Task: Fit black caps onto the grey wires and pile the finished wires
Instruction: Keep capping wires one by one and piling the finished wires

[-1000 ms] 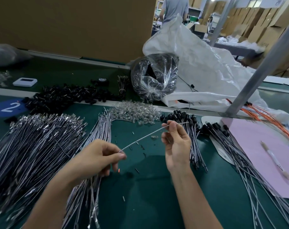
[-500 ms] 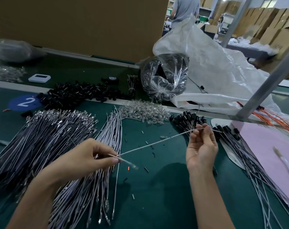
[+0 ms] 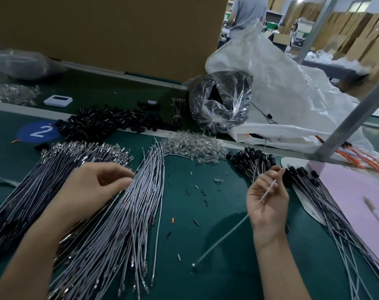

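Observation:
My right hand [image 3: 267, 204] holds one grey wire [image 3: 222, 239] across its palm; the wire's free end hangs down to the left, and its upper end points at the capped wires. My left hand [image 3: 91, 191] rests, fingers curled, on the bundles of bare grey wires [image 3: 128, 217] at the left; whether it grips one is hidden. Loose black caps [image 3: 106, 123] lie in a heap at the back left. Two piles of finished wires with black caps lie on the right: one [image 3: 252, 163] behind my right hand, another [image 3: 336, 208] fanning toward the front right.
A heap of clear plastic pieces [image 3: 193, 146] sits mid-table, with a clear bag of black parts [image 3: 219, 107] and a large white sack [image 3: 292, 100] behind it. A pink sheet [image 3: 362, 198], orange wires [image 3: 366, 161] and a slanted metal post [image 3: 344, 118] are at the right. A person stands far back.
My left hand let go of the wire and moved left onto the bare wire bundles. My right hand now holds the wire alone, swung down so its free end hangs to the lower left.

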The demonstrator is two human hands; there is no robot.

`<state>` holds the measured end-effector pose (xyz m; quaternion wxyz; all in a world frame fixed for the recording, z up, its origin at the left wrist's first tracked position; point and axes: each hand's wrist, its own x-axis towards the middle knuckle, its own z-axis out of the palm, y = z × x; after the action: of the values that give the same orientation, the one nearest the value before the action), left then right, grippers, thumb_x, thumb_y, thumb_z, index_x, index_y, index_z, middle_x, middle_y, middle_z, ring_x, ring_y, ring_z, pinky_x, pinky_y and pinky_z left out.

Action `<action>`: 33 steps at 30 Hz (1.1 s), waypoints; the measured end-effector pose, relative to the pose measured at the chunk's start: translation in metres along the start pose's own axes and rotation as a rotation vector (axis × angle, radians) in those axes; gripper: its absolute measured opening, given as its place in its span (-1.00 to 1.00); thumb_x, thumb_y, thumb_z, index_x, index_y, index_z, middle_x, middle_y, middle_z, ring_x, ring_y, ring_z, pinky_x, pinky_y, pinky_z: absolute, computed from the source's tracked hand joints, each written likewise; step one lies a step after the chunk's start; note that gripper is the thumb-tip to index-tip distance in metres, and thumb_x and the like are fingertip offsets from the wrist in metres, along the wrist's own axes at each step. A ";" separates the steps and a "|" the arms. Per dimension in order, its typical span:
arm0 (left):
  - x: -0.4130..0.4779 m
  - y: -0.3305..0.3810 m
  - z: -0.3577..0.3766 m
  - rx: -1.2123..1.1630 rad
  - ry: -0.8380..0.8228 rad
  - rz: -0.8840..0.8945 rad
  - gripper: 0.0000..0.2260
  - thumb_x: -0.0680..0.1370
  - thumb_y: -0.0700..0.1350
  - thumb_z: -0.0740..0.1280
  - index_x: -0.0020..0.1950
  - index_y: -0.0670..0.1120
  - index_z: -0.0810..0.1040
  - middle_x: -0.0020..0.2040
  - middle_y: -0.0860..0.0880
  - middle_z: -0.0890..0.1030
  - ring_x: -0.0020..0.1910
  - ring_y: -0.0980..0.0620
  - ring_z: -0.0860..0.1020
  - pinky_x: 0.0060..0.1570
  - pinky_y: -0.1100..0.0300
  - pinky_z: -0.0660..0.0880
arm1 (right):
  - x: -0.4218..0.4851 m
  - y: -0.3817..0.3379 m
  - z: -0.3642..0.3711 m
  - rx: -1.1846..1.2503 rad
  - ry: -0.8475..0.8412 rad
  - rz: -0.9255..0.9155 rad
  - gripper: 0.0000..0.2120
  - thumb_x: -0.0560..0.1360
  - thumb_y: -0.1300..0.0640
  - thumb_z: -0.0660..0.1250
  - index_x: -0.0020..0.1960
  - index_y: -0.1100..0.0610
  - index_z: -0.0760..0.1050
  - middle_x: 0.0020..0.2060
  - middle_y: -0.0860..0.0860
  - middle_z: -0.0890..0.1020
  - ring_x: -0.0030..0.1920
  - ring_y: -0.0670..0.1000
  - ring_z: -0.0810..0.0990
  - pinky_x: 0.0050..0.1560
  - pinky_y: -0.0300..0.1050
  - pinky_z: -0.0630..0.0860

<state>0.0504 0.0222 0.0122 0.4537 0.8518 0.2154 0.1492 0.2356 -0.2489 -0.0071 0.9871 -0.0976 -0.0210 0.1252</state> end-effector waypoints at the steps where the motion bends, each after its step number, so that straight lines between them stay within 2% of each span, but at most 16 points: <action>1: 0.004 -0.004 0.001 0.189 0.160 -0.049 -0.92 0.46 -0.04 0.49 -0.08 0.13 0.69 -0.19 0.14 0.67 -0.18 0.11 0.63 -0.15 0.22 0.52 | 0.000 0.001 0.000 -0.029 -0.013 0.008 -0.83 0.52 0.16 0.27 -0.20 0.20 0.56 -0.44 -0.04 0.54 -0.55 -0.17 0.41 -0.52 -0.39 0.38; 3: 0.008 -0.009 0.002 0.514 0.304 -0.141 -0.82 0.47 -0.03 0.50 0.05 0.01 0.66 -0.09 0.03 0.66 -0.11 -0.02 0.60 -0.12 0.05 0.57 | 0.000 0.004 0.000 -0.102 -0.025 0.021 -0.83 0.52 0.14 0.26 -0.18 0.18 0.55 -0.45 -0.04 0.53 -0.55 -0.18 0.40 -0.53 -0.40 0.37; 5: 0.011 -0.011 0.003 0.592 0.311 -0.198 -0.75 0.46 -0.02 0.51 0.09 -0.05 0.62 -0.05 -0.03 0.64 -0.08 -0.08 0.57 -0.15 0.00 0.56 | 0.000 0.006 0.000 -0.166 -0.020 0.037 -0.81 0.53 0.13 0.24 -0.18 0.17 0.55 -0.45 -0.05 0.53 -0.55 -0.18 0.39 -0.53 -0.40 0.36; 7: 0.015 -0.009 0.005 0.588 0.302 -0.245 -0.76 0.47 -0.04 0.50 0.09 -0.05 0.58 -0.11 -0.03 0.63 -0.14 -0.08 0.56 -0.23 0.07 0.50 | 0.000 0.007 0.000 -0.224 -0.004 0.051 -0.81 0.53 0.13 0.25 -0.18 0.16 0.57 -0.44 -0.05 0.52 -0.55 -0.18 0.38 -0.53 -0.40 0.36; 10: 0.019 -0.006 0.007 0.522 0.323 -0.286 -0.76 0.49 -0.14 0.48 0.12 -0.09 0.56 -0.14 -0.10 0.64 -0.14 -0.13 0.57 -0.17 0.02 0.53 | -0.002 0.010 0.001 -0.286 0.021 0.068 -0.83 0.52 0.12 0.27 -0.18 0.15 0.57 -0.43 -0.05 0.52 -0.55 -0.18 0.36 -0.54 -0.40 0.34; 14: 0.020 -0.006 0.006 0.503 0.424 -0.200 -0.87 0.53 -0.19 0.41 0.07 -0.12 0.63 -0.17 -0.13 0.65 -0.15 -0.18 0.58 -0.14 -0.04 0.56 | -0.002 0.011 0.002 -0.334 0.029 0.075 -0.89 0.48 0.11 0.30 -0.13 0.14 0.54 -0.42 -0.04 0.52 -0.52 -0.19 0.35 -0.53 -0.39 0.34; 18: 0.022 -0.003 0.004 0.637 0.265 -0.290 -0.87 0.51 0.00 0.45 0.01 0.00 0.61 -0.13 -0.02 0.62 -0.13 -0.09 0.57 -0.16 0.07 0.52 | -0.003 0.013 0.000 -0.435 0.009 0.087 -0.80 0.50 0.11 0.29 -0.23 0.12 0.63 -0.42 -0.03 0.55 -0.52 -0.17 0.39 -0.51 -0.41 0.36; 20: 0.024 -0.003 0.005 0.679 0.247 -0.317 -0.86 0.50 0.00 0.47 -0.01 0.02 0.60 -0.12 -0.01 0.62 -0.13 -0.08 0.56 -0.19 0.11 0.46 | -0.003 0.015 0.000 -0.477 0.000 0.090 -0.79 0.50 0.11 0.31 -0.24 0.11 0.65 -0.41 -0.03 0.56 -0.51 -0.17 0.41 -0.50 -0.40 0.38; 22: 0.026 -0.003 0.006 0.679 0.267 -0.304 -0.93 0.50 -0.11 0.45 -0.03 -0.01 0.63 -0.13 -0.03 0.64 -0.16 -0.10 0.54 -0.22 0.12 0.42 | -0.003 0.015 0.000 -0.485 -0.003 0.090 -0.82 0.48 0.12 0.31 -0.23 0.12 0.64 -0.41 -0.02 0.57 -0.51 -0.17 0.42 -0.49 -0.40 0.40; 25: 0.028 -0.003 0.007 0.616 0.280 -0.285 -0.91 0.51 -0.20 0.41 -0.01 -0.06 0.65 -0.14 -0.09 0.65 -0.14 -0.16 0.58 -0.21 0.09 0.47 | -0.002 0.015 0.000 -0.471 -0.005 0.078 -0.83 0.46 0.13 0.33 -0.24 0.13 0.64 -0.37 0.00 0.61 -0.47 -0.16 0.50 -0.46 -0.38 0.47; 30: 0.028 -0.007 0.001 0.549 0.359 -0.195 -0.87 0.55 -0.23 0.34 0.04 -0.14 0.66 -0.14 -0.13 0.65 -0.21 -0.14 0.56 -0.24 0.06 0.49 | 0.000 0.015 0.001 -0.403 0.032 0.030 -0.84 0.43 0.17 0.34 -0.24 0.15 0.67 -0.26 0.07 0.68 -0.36 -0.10 0.64 -0.35 -0.34 0.57; 33: 0.025 -0.001 -0.004 0.543 0.462 -0.080 -0.90 0.54 -0.17 0.39 0.01 -0.15 0.67 0.00 -0.19 0.61 -0.16 -0.18 0.53 -0.24 0.02 0.42 | 0.002 0.016 0.002 -0.388 0.041 0.014 -0.85 0.42 0.16 0.34 -0.25 0.15 0.67 -0.27 0.07 0.68 -0.36 -0.10 0.63 -0.37 -0.34 0.55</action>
<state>0.0696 0.0378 0.0147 0.1556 0.8759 0.3774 0.2572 0.2334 -0.2334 -0.0087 0.9491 -0.2888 -0.0237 0.1237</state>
